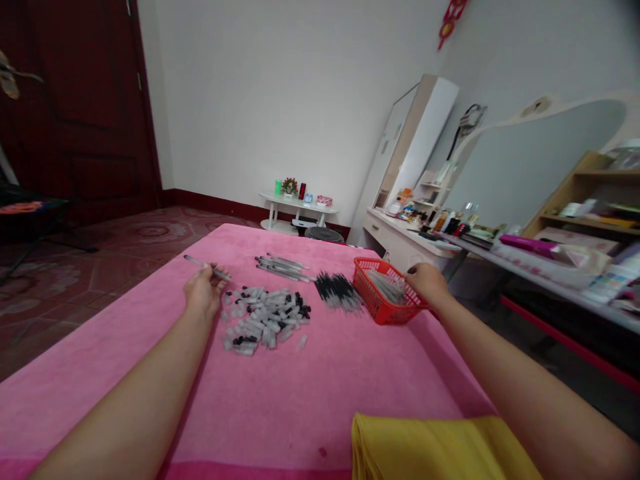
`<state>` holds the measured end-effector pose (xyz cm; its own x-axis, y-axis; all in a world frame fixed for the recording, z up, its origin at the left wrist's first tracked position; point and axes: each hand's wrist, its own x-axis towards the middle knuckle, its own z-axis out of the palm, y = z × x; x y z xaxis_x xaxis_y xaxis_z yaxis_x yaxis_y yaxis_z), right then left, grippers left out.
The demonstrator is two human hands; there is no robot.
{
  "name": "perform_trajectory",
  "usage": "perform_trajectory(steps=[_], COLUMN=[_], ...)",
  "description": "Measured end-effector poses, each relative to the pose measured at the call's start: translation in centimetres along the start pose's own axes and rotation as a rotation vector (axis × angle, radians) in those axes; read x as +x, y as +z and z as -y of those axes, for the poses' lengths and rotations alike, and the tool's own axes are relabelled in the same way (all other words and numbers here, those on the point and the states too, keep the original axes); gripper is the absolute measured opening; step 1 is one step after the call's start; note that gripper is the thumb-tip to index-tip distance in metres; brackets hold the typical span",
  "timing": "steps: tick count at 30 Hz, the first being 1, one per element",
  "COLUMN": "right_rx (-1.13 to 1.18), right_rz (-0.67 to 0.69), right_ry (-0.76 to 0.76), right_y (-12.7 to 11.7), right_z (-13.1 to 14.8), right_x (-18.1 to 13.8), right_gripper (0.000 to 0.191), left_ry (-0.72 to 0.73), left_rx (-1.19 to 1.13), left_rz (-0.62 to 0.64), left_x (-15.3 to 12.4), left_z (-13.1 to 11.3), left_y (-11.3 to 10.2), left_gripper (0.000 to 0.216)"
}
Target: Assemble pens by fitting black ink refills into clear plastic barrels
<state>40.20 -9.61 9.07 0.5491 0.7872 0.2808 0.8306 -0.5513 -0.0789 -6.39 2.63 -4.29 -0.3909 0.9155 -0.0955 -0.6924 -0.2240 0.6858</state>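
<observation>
My left hand (203,291) rests on the pink cloth (280,393) with its fingers closed round a thin grey pen (206,267) that sticks out to the upper left. Right of it lies a heap of clear and black pen caps (265,319). Beyond the heap are several grey pen barrels (283,267) and a bundle of black refills (337,292). My right hand (426,281) sits at the far edge of a red plastic basket (383,297) that holds more pens; its fingers curl over the rim, and I cannot see what they grip.
A yellow cloth (435,448) lies at the near edge. A cluttered dressing table (415,241) with a mirror stands to the right, shelves behind it. A small white side table (297,212) stands by the far wall, a dark red door (80,107) at left.
</observation>
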Motion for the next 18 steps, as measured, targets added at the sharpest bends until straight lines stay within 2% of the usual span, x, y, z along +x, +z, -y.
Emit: perform_trajectory(steps=[4,18], right_rx=[-0.029,-0.011], right_rz=[0.119,0.215], right_ry=[0.039,0.125], right_y=[1.2,4.4], right_z=[-0.6,-0.5], right_x=[1.7,3.1], right_gripper=[0.034,0.043], left_ry=[-0.014,-0.034], left_rx=[0.002,0.032], left_rz=[-0.003,0.001], left_x=[-0.1,-0.1], left_z=[-0.1,-0.1], left_y=[0.1,0.1], left_gripper=[0.022,0.021])
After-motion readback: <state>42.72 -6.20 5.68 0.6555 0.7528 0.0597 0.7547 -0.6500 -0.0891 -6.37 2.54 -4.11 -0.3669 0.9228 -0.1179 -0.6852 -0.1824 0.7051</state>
